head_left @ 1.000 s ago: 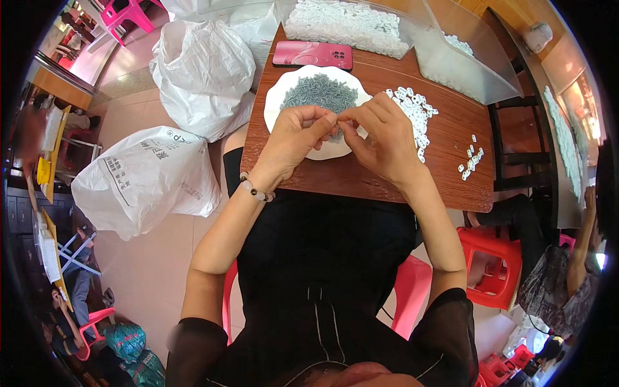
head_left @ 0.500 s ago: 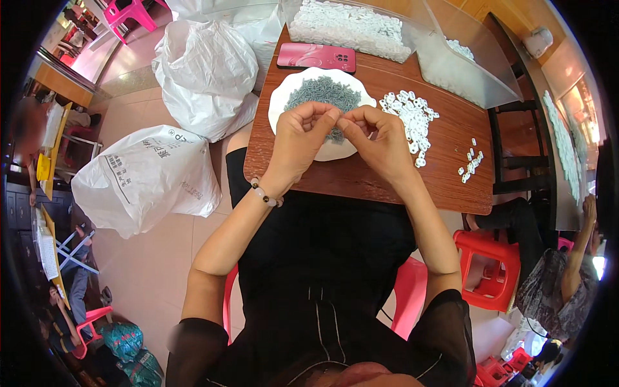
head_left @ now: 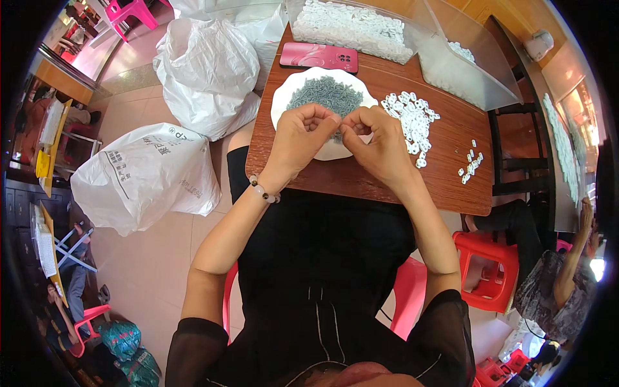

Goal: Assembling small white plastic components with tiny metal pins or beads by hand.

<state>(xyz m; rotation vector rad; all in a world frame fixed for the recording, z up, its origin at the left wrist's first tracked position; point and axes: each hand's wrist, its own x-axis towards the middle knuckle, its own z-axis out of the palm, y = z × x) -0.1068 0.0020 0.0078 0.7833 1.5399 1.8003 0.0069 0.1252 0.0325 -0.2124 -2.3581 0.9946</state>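
My left hand and my right hand meet fingertip to fingertip over a white plate heaped with small grey parts. Both hands pinch a tiny piece between thumb and forefinger; what the piece is I cannot make out. A loose pile of small white plastic pieces lies just right of the plate on the brown wooden table. A short row of finished white pieces sits further right.
A pink phone lies behind the plate. Clear bags of white pieces fill the table's far side. Large white sacks stand on the floor at left. A red stool and another person's arm are at right.
Both hands have stayed over the plate, with the fingertips drawn closer together and small shifts of the fingers.
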